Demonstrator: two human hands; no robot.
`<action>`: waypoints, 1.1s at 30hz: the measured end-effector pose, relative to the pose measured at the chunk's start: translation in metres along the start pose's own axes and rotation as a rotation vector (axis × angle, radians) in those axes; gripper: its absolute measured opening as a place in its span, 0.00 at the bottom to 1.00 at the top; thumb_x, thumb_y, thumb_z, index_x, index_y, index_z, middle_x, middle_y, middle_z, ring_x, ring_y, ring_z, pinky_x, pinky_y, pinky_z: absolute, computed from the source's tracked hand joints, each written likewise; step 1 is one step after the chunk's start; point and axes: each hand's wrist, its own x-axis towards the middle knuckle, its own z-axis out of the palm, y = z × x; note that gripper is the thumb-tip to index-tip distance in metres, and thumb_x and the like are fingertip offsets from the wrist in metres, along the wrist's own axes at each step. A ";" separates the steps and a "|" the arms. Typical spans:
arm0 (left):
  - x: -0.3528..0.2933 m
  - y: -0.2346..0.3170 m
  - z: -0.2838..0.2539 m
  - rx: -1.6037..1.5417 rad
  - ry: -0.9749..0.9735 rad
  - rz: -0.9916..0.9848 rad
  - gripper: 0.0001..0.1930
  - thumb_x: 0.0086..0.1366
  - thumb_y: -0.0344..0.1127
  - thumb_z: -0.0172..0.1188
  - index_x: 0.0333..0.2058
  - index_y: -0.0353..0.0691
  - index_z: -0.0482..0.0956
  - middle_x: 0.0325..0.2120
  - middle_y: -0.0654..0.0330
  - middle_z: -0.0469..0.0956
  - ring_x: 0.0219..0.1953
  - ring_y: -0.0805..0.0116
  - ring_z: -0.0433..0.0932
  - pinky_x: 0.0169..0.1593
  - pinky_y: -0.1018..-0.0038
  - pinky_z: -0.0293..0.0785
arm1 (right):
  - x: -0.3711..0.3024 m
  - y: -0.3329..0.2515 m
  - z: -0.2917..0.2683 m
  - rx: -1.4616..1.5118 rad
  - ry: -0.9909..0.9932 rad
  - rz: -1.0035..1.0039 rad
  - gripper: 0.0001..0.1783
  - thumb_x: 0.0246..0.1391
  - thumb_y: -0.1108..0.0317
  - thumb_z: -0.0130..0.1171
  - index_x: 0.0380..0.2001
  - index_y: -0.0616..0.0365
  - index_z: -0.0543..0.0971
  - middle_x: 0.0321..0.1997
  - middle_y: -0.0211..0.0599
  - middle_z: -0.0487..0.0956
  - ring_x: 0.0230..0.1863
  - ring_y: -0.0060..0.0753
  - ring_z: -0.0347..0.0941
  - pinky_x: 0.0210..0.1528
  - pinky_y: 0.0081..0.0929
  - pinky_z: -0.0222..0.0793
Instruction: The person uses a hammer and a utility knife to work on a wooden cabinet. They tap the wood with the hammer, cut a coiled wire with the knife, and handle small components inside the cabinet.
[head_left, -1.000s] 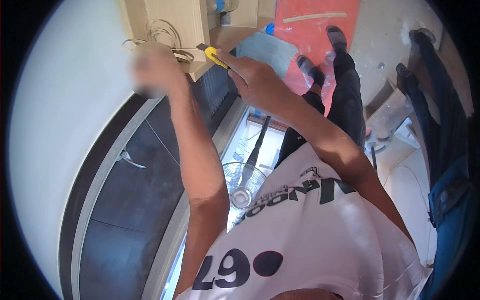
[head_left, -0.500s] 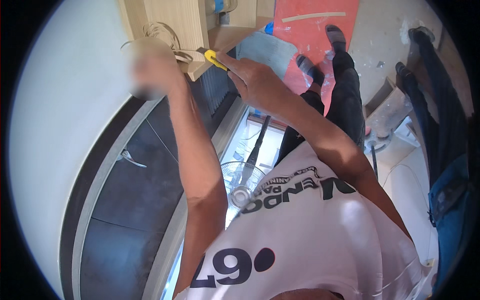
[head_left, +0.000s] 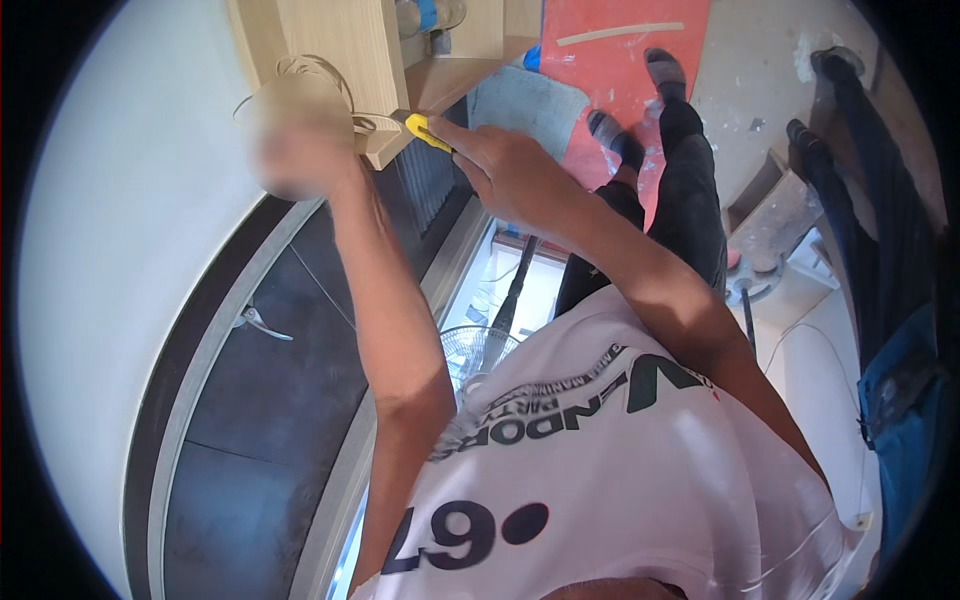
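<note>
My right hand (head_left: pixel 510 170) grips a yellow utility knife (head_left: pixel 428 131), its tip against the lower corner of a light wooden panel (head_left: pixel 335 60). My left hand (head_left: pixel 300 155) is blurred; it presses on the panel's edge, where thin curled strips of trim (head_left: pixel 300 85) hang loose. Whether its fingers hold a strip cannot be made out. Both forearms reach up from my white printed shirt.
A white wall (head_left: pixel 120 250) fills the left. A dark glass window with a grey frame and handle (head_left: pixel 255 322) runs below the panel. A round fan (head_left: pixel 480 350) stands under my arms. Another person's dark legs (head_left: pixel 690 180) stand on an orange board (head_left: pixel 620 70); a blue cloth (head_left: pixel 525 105) lies nearby.
The knife in my right hand has moved slightly left toward the panel's corner. My left hand has stayed on the panel edge.
</note>
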 end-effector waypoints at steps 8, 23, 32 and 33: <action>0.003 -0.008 0.003 -0.043 0.002 0.035 0.07 0.58 0.26 0.52 0.25 0.25 0.69 0.22 0.54 0.72 0.24 0.68 0.67 0.30 0.69 0.67 | -0.001 0.001 0.010 -0.006 0.031 -0.045 0.28 0.60 0.75 0.56 0.64 0.51 0.68 0.30 0.48 0.75 0.32 0.52 0.74 0.37 0.45 0.70; -0.002 0.003 0.007 -0.003 0.013 -0.007 0.09 0.61 0.28 0.51 0.28 0.25 0.71 0.23 0.54 0.73 0.25 0.66 0.70 0.30 0.70 0.68 | -0.008 0.004 0.012 -0.038 0.028 -0.042 0.29 0.60 0.74 0.56 0.64 0.51 0.68 0.29 0.49 0.75 0.31 0.53 0.74 0.35 0.44 0.70; -0.004 0.035 -0.022 -0.435 -0.117 -0.226 0.04 0.64 0.24 0.49 0.30 0.30 0.69 0.23 0.55 0.73 0.20 0.67 0.73 0.18 0.72 0.67 | -0.017 0.013 0.035 0.188 0.254 -0.272 0.25 0.60 0.73 0.51 0.61 0.58 0.70 0.39 0.56 0.79 0.38 0.56 0.77 0.40 0.45 0.75; -0.006 0.047 -0.029 -0.514 -0.165 -0.244 0.04 0.65 0.24 0.50 0.31 0.30 0.70 0.23 0.56 0.73 0.20 0.67 0.72 0.19 0.73 0.67 | -0.013 0.020 0.023 0.086 0.227 -0.252 0.24 0.60 0.73 0.51 0.61 0.59 0.71 0.42 0.57 0.79 0.40 0.56 0.77 0.42 0.45 0.75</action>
